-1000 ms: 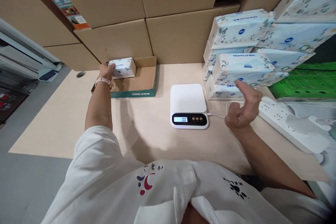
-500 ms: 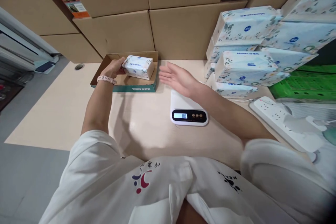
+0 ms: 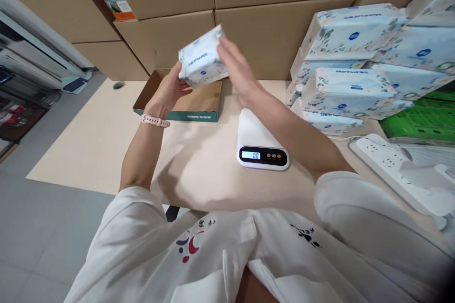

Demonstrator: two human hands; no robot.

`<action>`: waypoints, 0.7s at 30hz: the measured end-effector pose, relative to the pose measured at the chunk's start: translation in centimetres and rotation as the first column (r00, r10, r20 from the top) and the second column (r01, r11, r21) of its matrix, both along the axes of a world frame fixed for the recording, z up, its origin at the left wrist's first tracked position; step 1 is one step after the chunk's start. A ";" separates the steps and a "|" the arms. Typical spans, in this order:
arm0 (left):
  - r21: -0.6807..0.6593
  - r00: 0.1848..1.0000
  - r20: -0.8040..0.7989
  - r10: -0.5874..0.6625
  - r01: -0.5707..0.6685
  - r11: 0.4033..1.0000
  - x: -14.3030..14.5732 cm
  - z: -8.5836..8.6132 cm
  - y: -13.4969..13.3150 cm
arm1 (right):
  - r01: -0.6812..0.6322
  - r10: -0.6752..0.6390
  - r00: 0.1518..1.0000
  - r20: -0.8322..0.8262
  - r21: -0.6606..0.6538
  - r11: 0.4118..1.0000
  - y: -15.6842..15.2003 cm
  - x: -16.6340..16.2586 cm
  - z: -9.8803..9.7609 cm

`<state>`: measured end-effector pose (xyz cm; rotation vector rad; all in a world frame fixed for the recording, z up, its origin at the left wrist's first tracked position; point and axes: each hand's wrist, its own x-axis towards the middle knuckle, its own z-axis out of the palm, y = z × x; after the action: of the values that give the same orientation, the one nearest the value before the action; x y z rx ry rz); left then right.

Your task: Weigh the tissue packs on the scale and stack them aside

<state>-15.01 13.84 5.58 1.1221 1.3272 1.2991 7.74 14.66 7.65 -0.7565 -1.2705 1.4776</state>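
My left hand (image 3: 169,90) holds a white floral tissue pack (image 3: 202,59) up in the air, tilted, above a shallow cardboard tray (image 3: 199,114). My right hand (image 3: 237,68) lies with flat, stretched fingers against the pack's right end. A pink band circles my left wrist. The tray looks to hold nothing. A white digital scale (image 3: 259,144) sits on the table to the right of the tray, under my right forearm, and its display reads 0.0.
Several more tissue packs (image 3: 350,90) are stacked at the right. Brown cartons (image 3: 249,23) form a wall behind the beige table (image 3: 88,147). A white power strip (image 3: 394,165) and a green crate (image 3: 423,118) lie at the far right. Grey floor is on the left.
My left hand has lifted the tissue pack out of the tray and raised it. My right hand swung left from the stack and now rests against the pack.
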 end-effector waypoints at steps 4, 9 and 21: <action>0.114 0.992 0.001 -0.122 0.121 0.986 6.1 3.2 -5.4 | 0.171 -0.346 0.881 0.323 0.465 0.869 -5.3 8.3 -1.0; -0.008 0.924 -0.064 -0.377 0.377 0.926 11.0 1.7 -9.3 | 0.220 -0.459 0.759 0.462 0.481 0.848 -12.1 15.4 -5.5; 0.029 0.969 -0.078 -0.234 0.237 0.971 12.1 -5.8 -11.9 | 0.388 -0.582 0.709 0.399 0.468 0.794 -15.0 19.2 -12.4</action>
<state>-2.90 1.95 -0.24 1.3230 1.1847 1.1213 26.96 -0.34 -4.72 -1.1977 -1.5243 0.5767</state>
